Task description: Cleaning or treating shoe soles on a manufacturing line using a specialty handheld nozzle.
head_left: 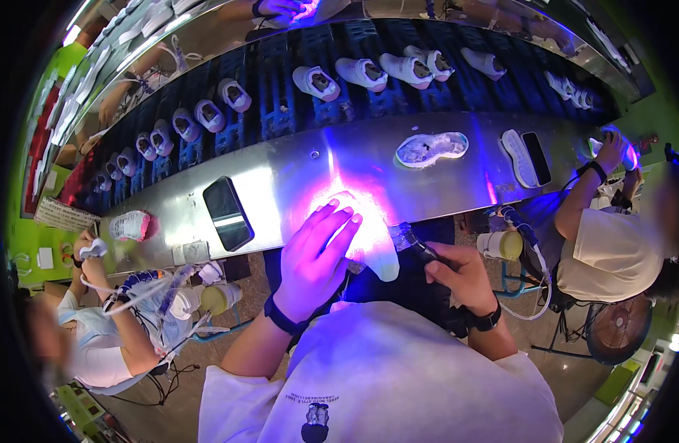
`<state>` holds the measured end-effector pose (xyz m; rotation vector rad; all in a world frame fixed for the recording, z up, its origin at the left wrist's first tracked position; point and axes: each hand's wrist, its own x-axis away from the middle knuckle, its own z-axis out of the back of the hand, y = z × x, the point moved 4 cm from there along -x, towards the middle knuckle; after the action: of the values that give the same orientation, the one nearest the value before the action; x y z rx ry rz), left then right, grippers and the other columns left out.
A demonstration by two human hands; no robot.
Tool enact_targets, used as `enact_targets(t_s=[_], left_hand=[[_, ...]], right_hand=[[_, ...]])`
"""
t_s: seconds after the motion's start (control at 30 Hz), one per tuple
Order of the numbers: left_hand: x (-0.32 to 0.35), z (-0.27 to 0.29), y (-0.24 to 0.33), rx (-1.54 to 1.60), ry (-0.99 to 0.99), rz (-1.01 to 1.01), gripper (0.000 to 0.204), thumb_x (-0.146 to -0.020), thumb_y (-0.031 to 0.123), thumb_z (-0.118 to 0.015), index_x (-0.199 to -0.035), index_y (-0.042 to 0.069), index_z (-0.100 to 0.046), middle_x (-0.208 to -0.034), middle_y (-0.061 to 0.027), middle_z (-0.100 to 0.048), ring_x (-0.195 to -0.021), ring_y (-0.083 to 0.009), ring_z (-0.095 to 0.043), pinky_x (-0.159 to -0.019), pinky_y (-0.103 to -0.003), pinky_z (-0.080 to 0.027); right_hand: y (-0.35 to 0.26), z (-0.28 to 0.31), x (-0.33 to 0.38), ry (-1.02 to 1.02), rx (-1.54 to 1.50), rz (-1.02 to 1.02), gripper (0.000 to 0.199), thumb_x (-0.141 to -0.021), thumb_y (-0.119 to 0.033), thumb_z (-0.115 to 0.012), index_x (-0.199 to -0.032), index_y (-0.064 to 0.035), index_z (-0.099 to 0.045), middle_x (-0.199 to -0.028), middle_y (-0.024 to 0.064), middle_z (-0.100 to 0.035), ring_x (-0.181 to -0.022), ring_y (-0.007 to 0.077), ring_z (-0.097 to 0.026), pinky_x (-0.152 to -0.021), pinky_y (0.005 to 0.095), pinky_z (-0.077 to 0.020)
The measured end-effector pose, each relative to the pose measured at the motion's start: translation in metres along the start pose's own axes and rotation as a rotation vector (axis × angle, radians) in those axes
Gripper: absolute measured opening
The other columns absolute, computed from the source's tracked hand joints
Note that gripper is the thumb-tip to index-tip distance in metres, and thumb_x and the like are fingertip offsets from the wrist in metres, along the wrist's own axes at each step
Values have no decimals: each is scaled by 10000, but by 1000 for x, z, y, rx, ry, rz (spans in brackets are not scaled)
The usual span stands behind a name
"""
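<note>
A pale shoe sole (376, 247) lies across the near edge of the metal bench, one rounded end hanging over. Bright violet-pink light washes out much of its surface. My left hand (316, 251) rests on the sole's left side, fingers stretched out flat; its thumb is hard to see. In my closed right hand (461, 273) is a dark-handled brush (415, 242). Its head meets the sole's right edge, though I cannot tell exactly where the bristles touch.
A black phone (229, 214) lies left on the bench; another sole (432, 149) lies farther back. Several pale shoes (316, 83) stand on the dark rack beyond. Co-workers sit left and right (613, 244). A white pot (500, 244) stands right of my brush hand.
</note>
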<state>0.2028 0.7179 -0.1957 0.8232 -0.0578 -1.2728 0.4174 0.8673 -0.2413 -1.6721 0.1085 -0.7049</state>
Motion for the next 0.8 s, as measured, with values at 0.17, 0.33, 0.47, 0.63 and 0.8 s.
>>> enact_targets(t_s=[0.17,0.33,0.47,0.63,0.8], left_hand=[[11,-2,-9,-39,-2,-10,624,-695,-73,-685,-1300,82,-670,-1225,-123,-682,-1199,-372,-650,-1003,-468,-555],[19,-2,-11,-43,13,2,630,-698,-63,-699,-1306,98,-664,-1245,-107,-673,-1221,-355,-638,-1006,-456,-557],[21,1,-16,-54,9,65,632,-697,-55,-705,-1308,97,-662,-1261,-104,-666,-1232,-345,-635,-1003,-435,-559],[22,3,-22,-48,-4,152,674,-652,-59,-742,-1303,97,-666,-1257,-116,-670,-1156,-336,-667,-957,-415,-579],[24,1,-25,-53,-66,273,669,-698,-57,-703,-1345,100,-640,-1261,-112,-658,-1165,-307,-665,-921,-388,-585]], right_hand=[[-4,-5,4,-6,-2,-55,364,-976,-108,-695,-1315,20,-669,-831,-2,-655,-738,70,-598,-681,240,-485],[-5,-15,-4,63,89,3,401,-989,-147,-670,-1348,30,-639,-812,4,-655,-725,67,-578,-643,219,-430],[-5,-17,-2,20,62,-12,403,-991,-147,-666,-1353,27,-637,-809,3,-655,-732,61,-571,-643,216,-421],[0,-21,4,-15,43,-53,404,-996,-151,-663,-1362,19,-635,-816,0,-652,-733,57,-564,-642,211,-415],[8,-23,5,53,67,-65,398,-977,-106,-690,-1352,19,-644,-833,6,-662,-756,68,-578,-677,220,-453]])
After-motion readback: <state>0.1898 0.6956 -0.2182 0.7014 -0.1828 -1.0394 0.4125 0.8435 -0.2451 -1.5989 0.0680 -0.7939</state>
